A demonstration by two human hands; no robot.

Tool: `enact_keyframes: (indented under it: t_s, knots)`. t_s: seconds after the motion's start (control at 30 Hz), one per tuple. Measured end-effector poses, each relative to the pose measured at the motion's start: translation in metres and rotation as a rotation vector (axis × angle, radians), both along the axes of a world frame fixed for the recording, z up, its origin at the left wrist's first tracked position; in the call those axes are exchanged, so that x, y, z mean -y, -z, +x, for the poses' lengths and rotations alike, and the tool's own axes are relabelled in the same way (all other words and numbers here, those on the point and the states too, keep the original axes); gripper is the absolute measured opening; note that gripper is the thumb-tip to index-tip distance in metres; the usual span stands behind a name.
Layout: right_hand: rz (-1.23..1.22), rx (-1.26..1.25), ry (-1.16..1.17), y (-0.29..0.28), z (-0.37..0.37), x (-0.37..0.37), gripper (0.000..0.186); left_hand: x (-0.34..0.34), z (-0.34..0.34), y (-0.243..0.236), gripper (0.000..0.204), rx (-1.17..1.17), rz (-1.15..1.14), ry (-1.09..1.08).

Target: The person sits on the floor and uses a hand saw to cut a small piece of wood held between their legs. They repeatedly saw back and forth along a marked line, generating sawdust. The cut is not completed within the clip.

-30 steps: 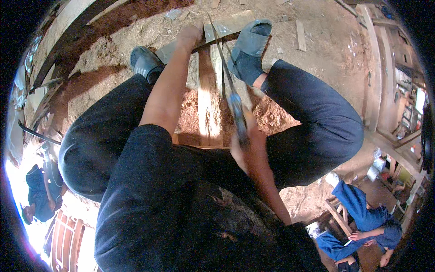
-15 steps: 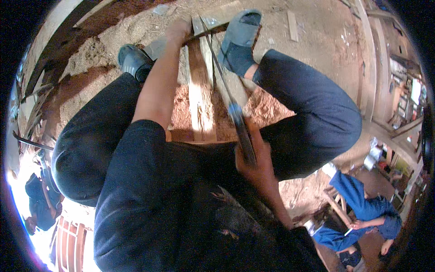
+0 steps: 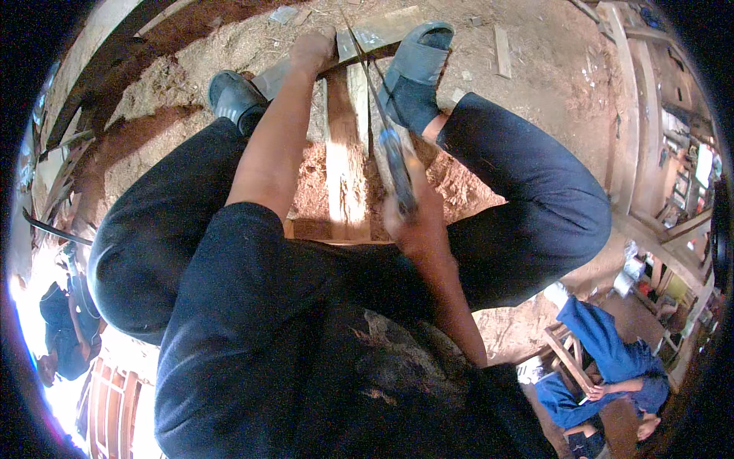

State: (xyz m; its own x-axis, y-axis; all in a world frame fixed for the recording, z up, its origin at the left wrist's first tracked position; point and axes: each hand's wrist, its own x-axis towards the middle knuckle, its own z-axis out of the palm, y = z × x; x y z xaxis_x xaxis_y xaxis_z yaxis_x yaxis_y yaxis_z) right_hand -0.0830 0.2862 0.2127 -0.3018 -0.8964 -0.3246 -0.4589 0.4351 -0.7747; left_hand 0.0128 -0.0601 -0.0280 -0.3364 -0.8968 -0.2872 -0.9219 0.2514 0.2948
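Note:
My right hand is wrapped around the dark handle of a long, narrow hand saw. The saw points away from me, its blade crossing a wooden board and its tip reaching beyond the far edge. Left of the blade, my left hand is closed on the same board, though its fingertips are hidden. The board lies crosswise over wooden pieces that run lengthwise between my legs. My sandalled feet are at either side, the right one against the board close to the blade.
Sawdust covers the ground at the left. A loose wood strip lies beyond my right foot. Timber beams stand at the right. At lower right, another person in blue holds a wooden frame; another person is at lower left.
My right hand has pushed the saw forward, away from my body, so the blade reaches farther past the board. My left hand stays on the board.

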Motion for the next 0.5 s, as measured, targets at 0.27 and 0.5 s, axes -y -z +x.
enact_keyframes:
  t_s: [0.27, 0.5]
  knots:
    - [-0.083, -0.035, -0.035, -0.005, -0.003, -0.001, 0.057, -0.003, -0.006, 0.003, 0.058, -0.02, -0.033, -0.072]
    - [-0.081, -0.042, 0.033, -0.022, 0.014, -0.028, 0.06, -0.007, -0.007, 0.003, 0.048, -0.048, -0.045, -0.255]
